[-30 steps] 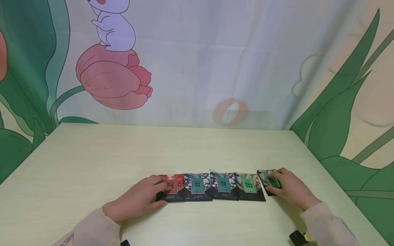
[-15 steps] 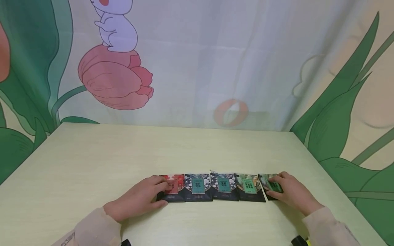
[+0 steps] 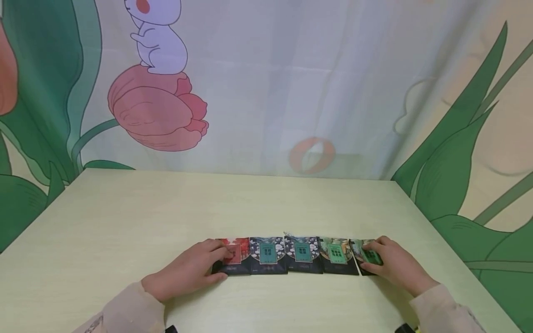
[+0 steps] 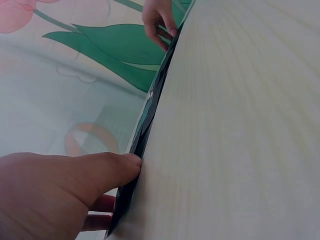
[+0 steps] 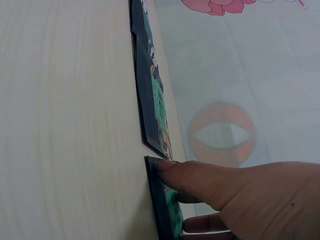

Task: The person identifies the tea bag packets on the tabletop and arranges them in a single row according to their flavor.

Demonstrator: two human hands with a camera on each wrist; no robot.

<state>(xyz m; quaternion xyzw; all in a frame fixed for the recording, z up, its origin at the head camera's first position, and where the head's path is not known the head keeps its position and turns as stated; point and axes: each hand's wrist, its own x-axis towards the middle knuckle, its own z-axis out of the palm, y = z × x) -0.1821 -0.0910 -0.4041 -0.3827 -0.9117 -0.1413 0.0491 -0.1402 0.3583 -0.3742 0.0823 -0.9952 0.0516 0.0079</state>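
Note:
Several flat sachets lie side by side in a row on the table. My left hand (image 3: pixel 191 266) rests at the left end, on the red sachet (image 3: pixel 240 266), its thumb (image 4: pixel 131 161) along the near edge. At the other end, my right hand (image 3: pixel 397 263) lies over a dark green sachet (image 3: pixel 362 244) and covers its right part; the thumb (image 5: pixel 167 166) presses near its left corner. Between the hands are two blue floral sachets (image 3: pixel 268 267) and a lighter green one (image 3: pixel 339 268). A narrow gap separates the lighter green sachet from the dark green one.
The pale wooden table (image 3: pixel 166 203) stretches out behind and in front of the row. A printed curtain (image 3: pixel 250 92) with a rabbit and a flower hangs at its back edge. Black straps or devices show below both sleeves.
My right hand has slid the dark green sachet toward me, so it now lies about level with the row. The left hand stays on the red sachet. The head view has tilted slightly.

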